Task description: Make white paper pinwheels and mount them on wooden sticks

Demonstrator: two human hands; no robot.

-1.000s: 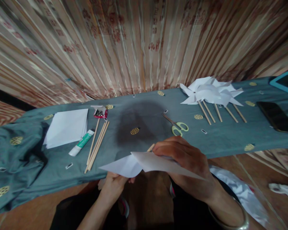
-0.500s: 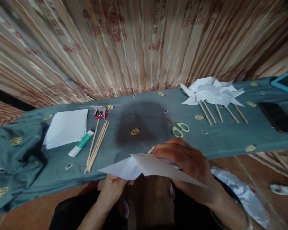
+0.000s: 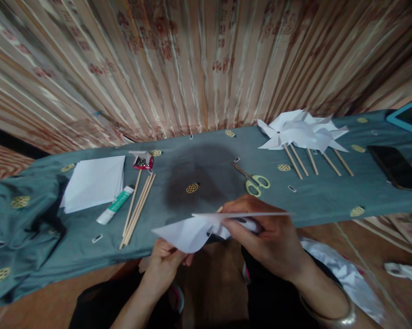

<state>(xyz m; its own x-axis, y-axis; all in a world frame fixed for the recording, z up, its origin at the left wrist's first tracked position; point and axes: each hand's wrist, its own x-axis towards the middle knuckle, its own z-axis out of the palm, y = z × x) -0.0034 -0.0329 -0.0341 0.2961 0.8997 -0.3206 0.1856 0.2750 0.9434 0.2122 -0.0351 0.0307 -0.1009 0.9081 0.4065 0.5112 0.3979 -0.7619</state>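
Note:
A white paper pinwheel [image 3: 187, 232] is held between both hands at the front edge of the cloth. My left hand [image 3: 165, 258] is closed, pinching the pinwheel's lower left part between thumb and fingers. On the other side, my right hand [image 3: 265, 237] curls round the paper, its thumb pressed against the folds. One paper flap stands edge-on across the right fingers. Just above that hand, a small tip of a wooden stick [image 3: 220, 209] pokes out; the rest is hidden. Green-handled scissors [image 3: 257, 183] lie just beyond my right hand.
Several finished pinwheels [image 3: 303, 130] on sticks lie at the back right, near a black phone [image 3: 398, 167] and a blue-cased device [image 3: 408, 118]. To the left are paper squares [image 3: 92, 183], a glue tube [image 3: 115, 205], loose wooden sticks [image 3: 140, 210] and a red box of pins [image 3: 143, 161].
My right hand has turned and the right flap has tilted up from a broad face to edge-on. The right thumb now shows in front. My left hand keeps its pinch.

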